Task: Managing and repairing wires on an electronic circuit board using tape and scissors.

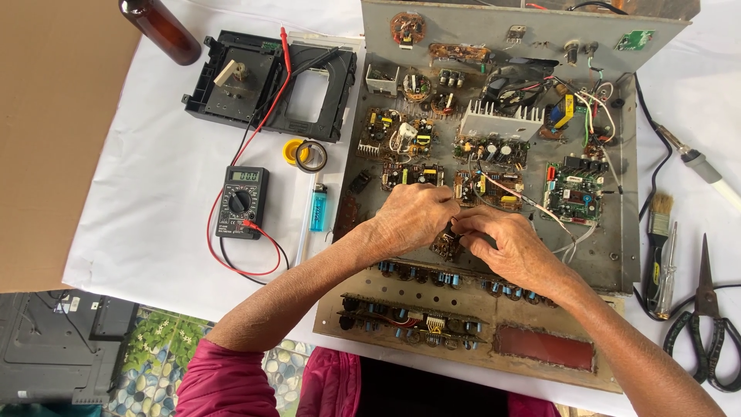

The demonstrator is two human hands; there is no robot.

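Sleeves: magenta sleeves (224,382) at the lower edge, both forearms reaching up over the work.
Chassis: open grey metal chassis (494,193) lying flat on the bench, its back panel tilted up at the far side, so the boards inside face the person.
Front strip: row of blue capacitors (432,276) and a red display window (544,346) along the near edge.
Left hand: left hand (413,216) curled, fingers closed narrowly on a small brown circuit board (446,245) near the chassis middle; it looks to steady the piece.
Right hand: right hand (509,243) meets it fingertip to fingertip, pinching the same small board; exactly what the tips grip is hidden.
Boards: several populated boards behind the hands, a finned heat sink (500,120) and a green board (573,191) at right, with loose wires crossing.
Meter: black multimeter (239,202) on the white sheet, left of the chassis, red and black leads looped beside it, within reach.
Small items: tape rolls (305,154) and a blue lighter (318,208) between meter and chassis.
Far left: black plastic drive frame (270,85) and a brown bottle (160,29).
Right edge: soldering iron (698,164), brush (658,232), screwdriver (670,270) and scissors (706,324), laid apart from the chassis on the tool side.
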